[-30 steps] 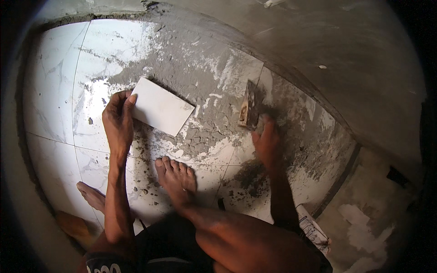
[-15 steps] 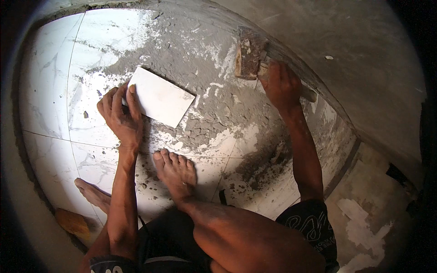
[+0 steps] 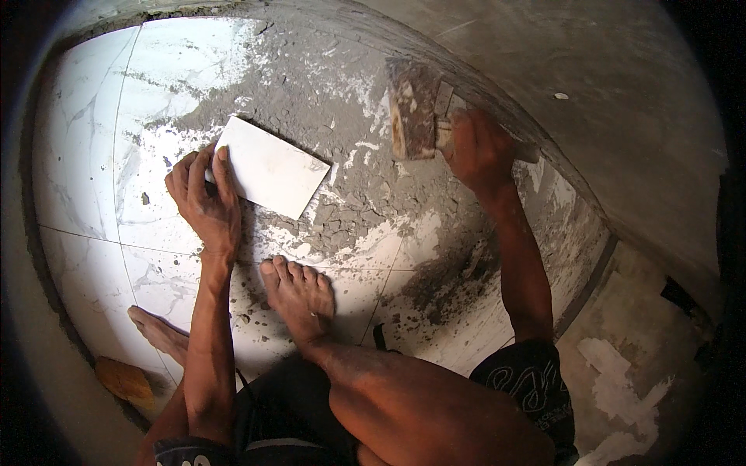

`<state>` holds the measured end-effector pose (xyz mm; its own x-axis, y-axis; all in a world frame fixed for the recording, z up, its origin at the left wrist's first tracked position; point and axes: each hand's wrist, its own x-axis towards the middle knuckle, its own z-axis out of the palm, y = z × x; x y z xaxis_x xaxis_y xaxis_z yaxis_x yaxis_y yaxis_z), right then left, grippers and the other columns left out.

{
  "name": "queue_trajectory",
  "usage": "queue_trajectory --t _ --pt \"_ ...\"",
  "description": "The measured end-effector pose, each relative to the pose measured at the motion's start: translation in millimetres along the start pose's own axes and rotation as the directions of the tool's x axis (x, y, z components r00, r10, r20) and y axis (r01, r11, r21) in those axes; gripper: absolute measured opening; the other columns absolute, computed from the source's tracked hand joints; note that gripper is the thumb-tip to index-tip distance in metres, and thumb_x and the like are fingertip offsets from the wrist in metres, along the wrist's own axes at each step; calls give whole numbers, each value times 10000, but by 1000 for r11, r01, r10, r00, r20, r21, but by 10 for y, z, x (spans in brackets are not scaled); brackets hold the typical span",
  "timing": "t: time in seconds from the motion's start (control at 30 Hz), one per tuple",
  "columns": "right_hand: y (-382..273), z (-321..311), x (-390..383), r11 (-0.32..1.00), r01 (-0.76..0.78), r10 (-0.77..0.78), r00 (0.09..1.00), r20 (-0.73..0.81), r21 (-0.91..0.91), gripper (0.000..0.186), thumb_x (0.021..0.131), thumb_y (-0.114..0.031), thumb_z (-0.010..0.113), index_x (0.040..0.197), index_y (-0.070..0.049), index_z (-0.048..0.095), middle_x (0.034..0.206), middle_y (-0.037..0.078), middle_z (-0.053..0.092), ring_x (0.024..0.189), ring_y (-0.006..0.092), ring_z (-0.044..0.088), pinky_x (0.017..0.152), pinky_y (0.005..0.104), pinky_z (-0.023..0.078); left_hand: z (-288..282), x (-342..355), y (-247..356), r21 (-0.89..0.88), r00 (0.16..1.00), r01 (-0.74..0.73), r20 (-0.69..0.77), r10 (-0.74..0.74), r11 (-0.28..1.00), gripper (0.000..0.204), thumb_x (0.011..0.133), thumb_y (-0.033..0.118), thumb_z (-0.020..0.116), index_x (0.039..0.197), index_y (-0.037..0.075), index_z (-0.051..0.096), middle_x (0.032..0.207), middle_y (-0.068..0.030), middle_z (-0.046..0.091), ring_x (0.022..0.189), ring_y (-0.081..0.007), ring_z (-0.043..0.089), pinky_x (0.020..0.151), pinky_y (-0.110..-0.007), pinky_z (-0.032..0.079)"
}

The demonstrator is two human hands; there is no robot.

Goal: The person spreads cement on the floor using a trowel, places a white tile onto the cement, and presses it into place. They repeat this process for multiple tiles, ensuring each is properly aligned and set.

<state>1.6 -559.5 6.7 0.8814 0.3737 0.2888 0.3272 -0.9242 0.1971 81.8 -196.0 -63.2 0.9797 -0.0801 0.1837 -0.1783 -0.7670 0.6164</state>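
Note:
My left hand (image 3: 206, 194) grips the left edge of a white rectangular tile piece (image 3: 276, 167), thumb on its upper face and the other fingers curled at its edge. The tile piece is tilted over the grey mortar (image 3: 353, 194) smeared on the floor. In my right hand (image 3: 483, 151) is the handle of a wide, mortar-caked scraper (image 3: 412, 109). Its blade points left, over the mortar beside the wall. My right fingers are wrapped round the handle, and the grip is partly hidden.
Marbled white floor tiles (image 3: 81, 147) lie under crumbs and smears of mortar. My bare feet (image 3: 299, 295) stand on them. A grey wall (image 3: 590, 93) curves along the right. At the lower left lies a brown piece (image 3: 126, 380) by the floor's edge.
The scraper has shifted slightly left and its blade has turned to show a broader face. My left hand and the tile piece have barely moved.

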Motion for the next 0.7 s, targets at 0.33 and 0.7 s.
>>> queue_trajectory --t 0.33,0.7 --pt "-6 -25 -21 1000 -10 10 1000 -8 -15 265 827 -121 681 1049 -25 574 823 124 598 653 284 615 532 397 522 -14 13 27 28 998 -41 -44 42 999 163 931 160 702 1051 57 742 962 -77 644 931 -227 528 772 -334 471" --pt "44 45 0 998 -39 42 998 52 -48 263 917 -268 663 1052 -65 566 786 80 576 589 228 607 466 364 531 12 32 16 30 994 -80 -71 82 996 161 926 161 707 1049 64 744 958 -74 643 910 -225 527 746 -333 471"
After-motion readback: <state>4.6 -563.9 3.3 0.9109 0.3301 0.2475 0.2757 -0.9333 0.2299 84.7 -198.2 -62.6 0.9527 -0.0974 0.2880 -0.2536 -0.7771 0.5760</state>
